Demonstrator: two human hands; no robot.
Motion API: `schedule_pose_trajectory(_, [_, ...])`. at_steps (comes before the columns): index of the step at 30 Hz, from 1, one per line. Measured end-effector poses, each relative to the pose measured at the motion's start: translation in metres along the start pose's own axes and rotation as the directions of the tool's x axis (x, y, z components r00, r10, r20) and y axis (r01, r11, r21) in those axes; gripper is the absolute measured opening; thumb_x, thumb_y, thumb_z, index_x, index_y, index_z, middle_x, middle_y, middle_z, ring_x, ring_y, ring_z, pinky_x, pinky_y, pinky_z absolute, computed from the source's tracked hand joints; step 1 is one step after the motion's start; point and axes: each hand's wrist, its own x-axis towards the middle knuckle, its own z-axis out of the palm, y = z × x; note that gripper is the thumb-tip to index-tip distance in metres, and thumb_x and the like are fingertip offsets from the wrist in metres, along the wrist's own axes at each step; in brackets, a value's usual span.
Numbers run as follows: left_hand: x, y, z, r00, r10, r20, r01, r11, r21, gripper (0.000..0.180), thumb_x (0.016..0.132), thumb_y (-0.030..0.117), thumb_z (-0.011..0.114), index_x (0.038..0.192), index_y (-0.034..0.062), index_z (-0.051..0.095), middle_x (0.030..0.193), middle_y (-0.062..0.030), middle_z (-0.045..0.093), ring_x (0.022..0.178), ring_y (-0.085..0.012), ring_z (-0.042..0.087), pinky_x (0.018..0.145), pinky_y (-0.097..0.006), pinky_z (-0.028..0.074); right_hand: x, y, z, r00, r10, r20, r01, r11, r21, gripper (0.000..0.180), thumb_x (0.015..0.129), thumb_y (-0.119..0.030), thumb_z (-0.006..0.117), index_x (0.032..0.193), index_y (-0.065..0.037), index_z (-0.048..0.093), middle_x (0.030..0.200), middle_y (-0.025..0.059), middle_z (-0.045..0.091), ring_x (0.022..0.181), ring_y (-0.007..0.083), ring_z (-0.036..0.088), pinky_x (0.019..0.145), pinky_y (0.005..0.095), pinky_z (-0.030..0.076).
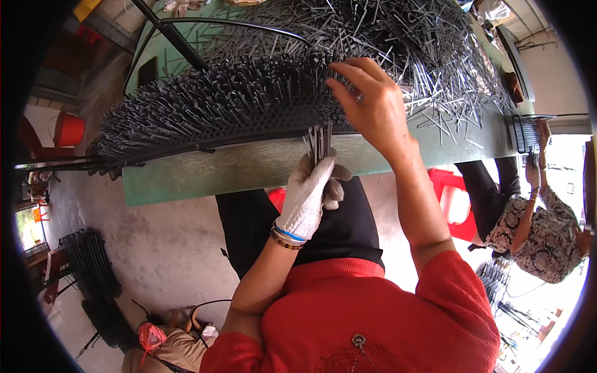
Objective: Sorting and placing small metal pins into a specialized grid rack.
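Note:
In a white knit glove, my left hand (pixel 311 193) is closed round a small bundle of thin metal strips (pixel 319 142), which stand upright in front of the table edge. My bare right hand (pixel 373 93) is over the right end of a long black perforated rack (pixel 267 121). Its thumb and forefinger are a little apart beside the strips standing there, and I see nothing clearly held between them. Dense rows of dark metal strips (pixel 205 99) stand in the rack's holes; a front band of holes is bare. My hand hides part of the rack's right end.
A large heap of loose metal strips (pixel 435 62) covers the far right of the green table (pixel 168 183). Black rods (pixel 180 43) rise at the back left. A red stool (pixel 454 205) and another person (pixel 541 230) are at right. Dark racks (pixel 93 267) stand lower left.

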Motion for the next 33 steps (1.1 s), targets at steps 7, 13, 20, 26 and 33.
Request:
schedule_pose_trajectory(7, [0.001,0.004,0.0,0.997,0.061,0.04,-0.06,0.998,-0.035,0.022,0.096,0.019,0.054,0.113,0.0055,0.053,0.087,-0.0107,0.066,0.058,-0.0107,0.061,0.043,-0.021,0.047,-0.032,-0.009,-0.017,0.83,0.363,0.423,-0.49,0.837,0.243,0.021,0.084,-0.016,0.072,0.096,0.001,0.07,0.077,0.0055,0.068,0.06,0.0072,0.057,0.054,0.0223,0.045])
schedule_pose_trajectory(13, [0.01,-0.003,0.0,0.996,0.078,0.03,-0.076,0.996,-0.047,0.024,0.097,0.022,0.053,0.113,0.0038,0.052,0.093,-0.0119,0.067,0.065,-0.0139,0.065,0.051,-0.023,0.052,-0.039,-0.005,-0.023,0.706,0.554,0.441,-0.707,0.589,0.392,0.02,0.085,-0.016,0.072,0.093,0.001,0.07,0.073,0.0028,0.066,0.056,0.0046,0.053,0.051,0.0196,0.042])
schedule_pose_trajectory(20, [0.01,0.001,0.008,0.997,0.075,0.035,-0.075,0.997,0.0,0.023,0.096,0.022,0.053,0.11,0.0037,0.054,0.091,-0.0096,0.067,0.065,-0.0136,0.065,0.052,-0.022,0.053,-0.037,0.006,-0.028,0.706,0.581,0.405,-0.701,0.49,0.518,0.018,0.086,-0.017,0.071,0.088,0.001,0.067,0.067,-0.0006,0.062,0.051,0.0027,0.048,0.045,0.0184,0.036])
schedule_pose_trajectory(26, [0.01,-0.005,0.008,0.998,-0.005,0.069,-0.005,0.991,0.136,0.022,0.096,0.021,0.054,0.109,0.0044,0.054,0.086,-0.0077,0.067,0.066,-0.0134,0.066,0.052,-0.022,0.053,-0.045,0.003,-0.023,0.701,0.566,0.434,-0.711,0.509,0.484,0.018,0.086,-0.014,0.072,0.093,0.002,0.069,0.069,-0.0004,0.063,0.051,0.0027,0.048,0.045,0.018,0.037])
schedule_pose_trajectory(33, [0.013,-0.012,0.005,0.995,0.102,-0.009,-0.103,0.995,-0.001,0.021,0.096,0.02,0.053,0.11,0.0041,0.051,0.088,-0.0101,0.067,0.069,-0.0155,0.067,0.052,-0.024,0.055,-0.052,0.002,-0.024,0.759,0.617,0.211,-0.572,0.475,0.669,0.013,0.088,-0.012,0.069,0.093,0.001,0.068,0.074,0.001,0.066,0.053,0.0028,0.047,0.047,0.0173,0.037])
